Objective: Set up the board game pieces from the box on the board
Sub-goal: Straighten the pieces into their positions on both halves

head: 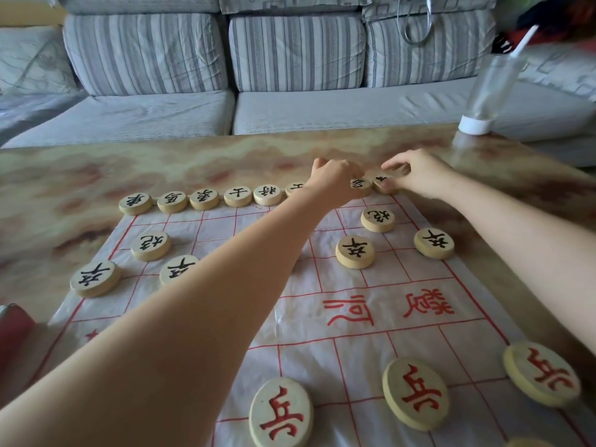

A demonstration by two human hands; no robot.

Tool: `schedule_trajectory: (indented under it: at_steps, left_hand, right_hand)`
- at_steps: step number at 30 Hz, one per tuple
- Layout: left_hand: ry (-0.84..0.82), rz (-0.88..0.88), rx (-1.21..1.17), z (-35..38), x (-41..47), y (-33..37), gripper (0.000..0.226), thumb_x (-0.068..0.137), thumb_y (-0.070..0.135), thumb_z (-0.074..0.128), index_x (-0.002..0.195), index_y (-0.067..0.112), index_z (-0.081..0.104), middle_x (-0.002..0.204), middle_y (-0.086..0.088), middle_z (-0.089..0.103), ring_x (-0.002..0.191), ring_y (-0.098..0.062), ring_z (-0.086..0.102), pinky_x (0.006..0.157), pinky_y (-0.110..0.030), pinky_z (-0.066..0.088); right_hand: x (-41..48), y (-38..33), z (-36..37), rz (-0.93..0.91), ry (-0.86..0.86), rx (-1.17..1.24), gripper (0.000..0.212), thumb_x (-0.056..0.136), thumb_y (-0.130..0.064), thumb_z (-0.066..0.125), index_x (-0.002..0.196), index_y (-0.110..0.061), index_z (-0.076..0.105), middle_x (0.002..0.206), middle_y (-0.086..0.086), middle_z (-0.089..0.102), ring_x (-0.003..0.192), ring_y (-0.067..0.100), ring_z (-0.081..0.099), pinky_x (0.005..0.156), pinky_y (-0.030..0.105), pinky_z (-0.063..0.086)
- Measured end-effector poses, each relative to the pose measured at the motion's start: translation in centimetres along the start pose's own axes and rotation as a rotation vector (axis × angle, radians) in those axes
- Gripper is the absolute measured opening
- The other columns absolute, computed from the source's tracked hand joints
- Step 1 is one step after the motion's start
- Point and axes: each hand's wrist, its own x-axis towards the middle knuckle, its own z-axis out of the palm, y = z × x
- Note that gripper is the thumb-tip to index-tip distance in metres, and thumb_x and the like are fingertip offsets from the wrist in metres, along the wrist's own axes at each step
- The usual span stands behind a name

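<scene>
Black pieces are sitting along the far edge of the board [354, 304], a thin white sheet with a red grid lying on the bench [80, 175]. Far row [200, 199]: six discs lying flat side by side, running left to right up to the left hand. Two more far-row pieces are sitting under the hands at the far right corner.

Left hand [335, 180] is reaching across the board, fingers curled closed, knuckles up, resting beside a far-row disc [360, 185]; whether it is gripping anything, cannot tell. Right hand [416, 174] is pinching the corner disc [383, 183] between thumb and fingertips; the disc is touching the board edge.

Nearer rows: two black cannons [150, 245] [378, 219], then four black soldiers visible [95, 278] [355, 251] [434, 243], one partly hidden by the left forearm [177, 269].

Near side: three red soldiers [281, 412] [415, 393] [541, 374] lying on the grid, past the red river characters.

Outward: a clear cup [490, 88] with a straw and white base is standing at the bench's far right corner. A red object [14, 327] is showing at the left edge. A striped grey sofa [290, 59] is standing beyond the bench.
</scene>
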Motion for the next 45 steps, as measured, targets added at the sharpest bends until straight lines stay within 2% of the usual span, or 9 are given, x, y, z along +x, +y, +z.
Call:
schedule_trajectory:
  at_steps: [10,16,19,21,24,29,35,40,45]
  left_hand:
    - [0.136,-0.121,0.156,0.7,0.8,0.4,0.062,0.072,0.066,0.058,0.106,0.015,0.065,0.111,-0.004,0.061,0.111,-0.023,0.05,0.098,-0.034,0.025]
    - [0.031,-0.178,0.174,0.8,0.9,0.6,0.05,0.08,0.061,0.052,0.11,0.023,0.064,0.112,0.0,0.063,0.112,-0.022,0.049,0.095,-0.036,0.023]
    - [-0.033,-0.134,0.053,0.4,0.5,0.7,0.045,0.087,0.047,0.053,0.129,0.029,0.051,0.126,0.005,0.06,0.121,-0.017,0.047,0.097,-0.035,0.021]
    - [-0.065,-0.131,-0.003,0.1,0.0,0.8,0.047,0.09,0.029,0.051,0.136,0.031,0.041,0.124,0.003,0.061,0.122,-0.015,0.046,0.103,-0.035,0.019]
    - [-0.041,-0.178,-0.042,0.2,-0.3,0.6,0.052,0.088,0.018,0.047,0.137,0.034,0.039,0.118,-0.003,0.064,0.121,-0.02,0.045,0.108,-0.036,0.017]
    - [0.07,-0.175,0.046,0.8,0.0,-0.1,0.065,0.072,0.066,0.058,0.124,0.027,0.053,0.121,0.005,0.059,0.122,-0.022,0.035,0.099,-0.037,0.02]
    - [0.076,-0.194,0.088,0.9,0.5,0.6,0.061,0.068,0.069,0.059,0.108,0.024,0.064,0.11,0.004,0.065,0.116,-0.023,0.037,0.095,-0.036,0.021]
    - [0.029,-0.186,0.018,1.0,0.4,0.7,0.049,0.079,0.056,0.058,0.119,0.027,0.059,0.119,0.004,0.063,0.12,-0.022,0.037,0.096,-0.035,0.021]
    - [0.04,-0.186,-0.077,0.5,-0.1,0.5,0.047,0.081,0.05,0.061,0.123,0.031,0.054,0.125,0.008,0.059,0.124,-0.02,0.04,0.098,-0.034,0.021]
  right_hand:
    - [0.1,0.4,0.6,0.124,0.068,0.005,0.055,0.063,-0.043,0.082,0.102,-0.009,0.063,0.096,0.004,0.06,0.087,0.018,0.054,0.069,0.026,0.038]
    - [0.1,0.3,0.7,0.083,-0.008,0.046,0.052,0.072,-0.033,0.078,0.117,-0.012,0.062,0.111,0.001,0.06,0.097,0.018,0.056,0.083,0.025,0.043]
    - [0.4,0.4,0.4,0.086,-0.076,0.043,0.045,0.084,-0.005,0.064,0.128,-0.014,0.056,0.124,-0.002,0.059,0.116,0.017,0.055,0.09,0.023,0.042]
    - [0.5,0.6,0.1,0.085,-0.113,0.095,0.057,0.083,0.011,0.053,0.134,-0.015,0.049,0.132,0.0,0.056,0.123,0.015,0.05,0.096,0.022,0.038]
    - [0.3,0.6,-0.1,0.095,-0.092,0.175,0.06,0.08,-0.003,0.066,0.135,-0.02,0.048,0.135,0.002,0.051,0.127,0.015,0.045,0.101,0.025,0.035]
    - [0.2,0.7,0.2,0.129,-0.02,0.132,0.069,0.065,-0.039,0.081,0.124,-0.014,0.054,0.122,0.005,0.056,0.106,0.019,0.056,0.087,0.033,0.047]
    - [0.2,0.7,0.8,0.121,0.002,0.055,0.059,0.067,-0.036,0.081,0.115,-0.011,0.059,0.111,0.004,0.057,0.092,0.018,0.053,0.06,0.02,0.039]
    - [0.6,1.5,0.5,0.139,-0.087,0.156,0.052,0.076,-0.007,0.073,0.124,-0.018,0.058,0.125,0.007,0.058,0.114,0.021,0.053,0.095,0.028,0.042]
    - [0.4,1.6,0.8,0.113,-0.085,0.244,0.064,0.073,-0.007,0.077,0.131,-0.01,0.051,0.128,0.006,0.055,0.113,0.015,0.05,0.096,0.024,0.038]
